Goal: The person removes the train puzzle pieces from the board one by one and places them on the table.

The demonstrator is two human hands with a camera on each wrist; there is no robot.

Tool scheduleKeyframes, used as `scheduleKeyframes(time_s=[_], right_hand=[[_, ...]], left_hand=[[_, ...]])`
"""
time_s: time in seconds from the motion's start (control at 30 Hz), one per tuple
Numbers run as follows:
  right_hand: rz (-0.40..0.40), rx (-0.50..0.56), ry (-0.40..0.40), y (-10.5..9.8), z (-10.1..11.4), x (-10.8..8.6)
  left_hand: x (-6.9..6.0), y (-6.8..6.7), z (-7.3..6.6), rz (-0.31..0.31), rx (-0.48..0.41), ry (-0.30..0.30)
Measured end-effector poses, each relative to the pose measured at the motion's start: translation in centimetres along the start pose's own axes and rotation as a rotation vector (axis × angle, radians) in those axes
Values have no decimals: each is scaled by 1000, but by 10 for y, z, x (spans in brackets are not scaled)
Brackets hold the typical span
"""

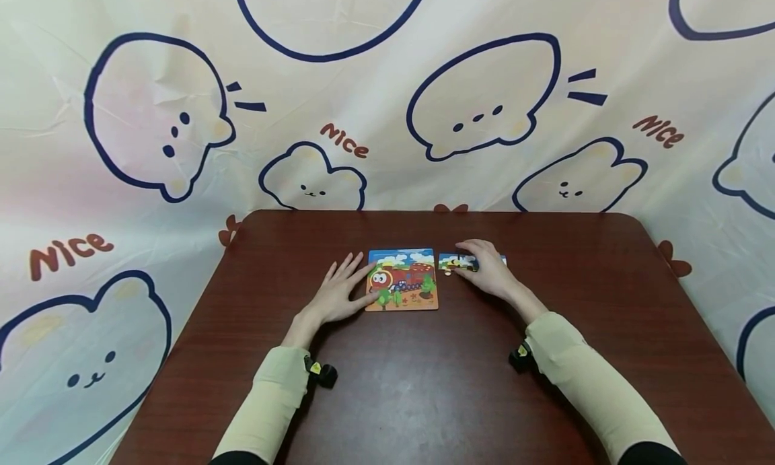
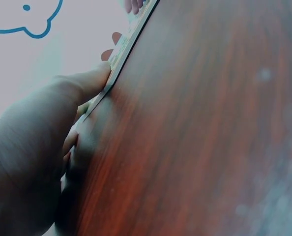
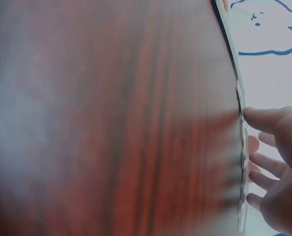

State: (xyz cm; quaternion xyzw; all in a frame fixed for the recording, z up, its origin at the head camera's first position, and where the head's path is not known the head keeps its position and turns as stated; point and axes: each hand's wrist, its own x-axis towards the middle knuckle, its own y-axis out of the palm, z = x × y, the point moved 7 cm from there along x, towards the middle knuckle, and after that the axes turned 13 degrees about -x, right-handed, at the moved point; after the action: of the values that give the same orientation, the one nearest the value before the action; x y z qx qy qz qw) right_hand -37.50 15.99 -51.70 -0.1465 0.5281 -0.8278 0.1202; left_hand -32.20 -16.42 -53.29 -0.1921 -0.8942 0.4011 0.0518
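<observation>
The train picture board (image 1: 414,276) lies flat on the dark wood-grain worktop (image 1: 393,391), with blue sky and white clouds along its far side, a red train with big round eyes across its middle, and green plants on orange ground along its near side. Just to the right of the board sits a puzzle strip (image 1: 450,262), also sky-coloured on top, with knobbed tabs along its near edge; I cannot tell from here whether the two actually touch.

The person's left hand (image 1: 336,297) is spread wide at the board's left side, its thumb resting on the near left part and its index finger on the left edge higher up, the other fingers fanned out beyond the board. The right hand (image 1: 492,273) is to the right of the board, narrowed over the puzzle strip: it pinches the strip with the thumb at the near edge and a finger at the far edge, covering much of the strip.

Nearer the person than the board, both arms come in with pale yellow-green sleeves (image 1: 596,377), and a small black device (image 1: 327,376) is worn at each wrist. Behind the board and the worktop hangs a pale backdrop (image 1: 381,95) printed with blue-outlined bears and the word "Nice" in reddish brown.
</observation>
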Motion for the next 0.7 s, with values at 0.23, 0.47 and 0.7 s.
scheduleKeyframes(time_s=[0.23, 0.47, 0.7], right_hand=[[-33, 11, -54, -4, 24, -12], [-38, 37, -211, 13, 40, -18], [-23, 20, -234, 21, 50, -16]], left_hand=[[1, -2, -1, -14, -1, 7], [1, -1, 0, -9, 0, -3], [1, 0, 0, -3, -3, -3]])
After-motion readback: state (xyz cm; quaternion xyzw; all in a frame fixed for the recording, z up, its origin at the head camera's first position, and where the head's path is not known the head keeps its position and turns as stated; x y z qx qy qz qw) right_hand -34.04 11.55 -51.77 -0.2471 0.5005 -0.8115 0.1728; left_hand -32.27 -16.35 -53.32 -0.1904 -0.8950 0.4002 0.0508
